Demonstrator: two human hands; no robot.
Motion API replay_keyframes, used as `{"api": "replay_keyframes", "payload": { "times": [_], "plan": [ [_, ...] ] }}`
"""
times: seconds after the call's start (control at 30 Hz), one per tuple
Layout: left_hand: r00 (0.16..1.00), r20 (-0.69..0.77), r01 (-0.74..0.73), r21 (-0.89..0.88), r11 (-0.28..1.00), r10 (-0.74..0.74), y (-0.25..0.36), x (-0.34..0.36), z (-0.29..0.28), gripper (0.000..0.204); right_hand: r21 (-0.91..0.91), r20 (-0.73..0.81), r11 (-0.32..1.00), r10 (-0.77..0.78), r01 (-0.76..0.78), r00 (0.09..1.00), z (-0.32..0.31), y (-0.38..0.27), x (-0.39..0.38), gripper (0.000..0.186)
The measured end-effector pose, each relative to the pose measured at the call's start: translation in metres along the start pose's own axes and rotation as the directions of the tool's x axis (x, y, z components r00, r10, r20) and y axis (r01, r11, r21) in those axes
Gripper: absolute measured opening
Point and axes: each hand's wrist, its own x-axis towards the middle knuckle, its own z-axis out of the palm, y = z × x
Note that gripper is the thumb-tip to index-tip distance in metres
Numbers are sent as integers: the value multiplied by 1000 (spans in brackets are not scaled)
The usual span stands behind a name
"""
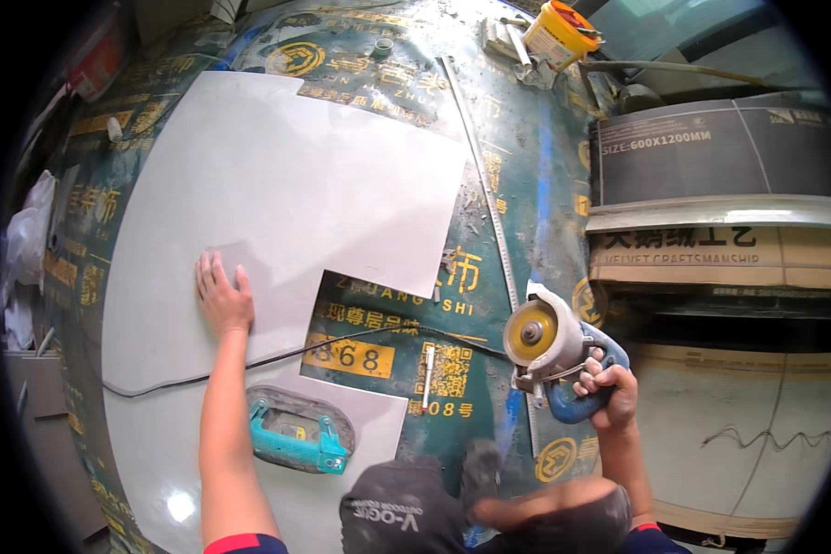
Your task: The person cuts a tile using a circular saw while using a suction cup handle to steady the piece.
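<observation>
My left hand (223, 295) lies open on a large light grey tile (258, 175) with notches cut out of its right side. In my right hand (605, 383) is a blue handheld power cutter (572, 388), its yellow disc (531, 330) facing up, held off to the right of the tile over a long metal straightedge (480, 185). A teal suction lifter (319, 443) rests on the tile below my left hand. A black cable (185, 382) runs across the tile to the cutter. A white pen (428, 379) lies in the lower notch.
A green printed protective sheet (462, 351) covers the floor. A yellow bucket (563, 42) with tools stands at the top right. Stacked boxed boards (711, 157) fill the right side; grey pieces (37, 406) and white plastic bags (30, 240) are at the left. My legs (402, 508) show at the bottom.
</observation>
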Motion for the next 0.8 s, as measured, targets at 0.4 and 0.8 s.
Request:
{"api": "replay_keyframes", "payload": {
  "times": [0.4, 0.8],
  "plan": [
    [836, 531, 191, -42, 981, -140, 45, -27, -77, 49, 169, 321, 946, 212, -276, 923, -33, 64, 33, 25],
    [900, 405, 137, 89, 987, -162, -94, -208, -311, 36, -155, 321, 914, 406, -375, 856, 2, 85, 39, 15]
  ]
}}
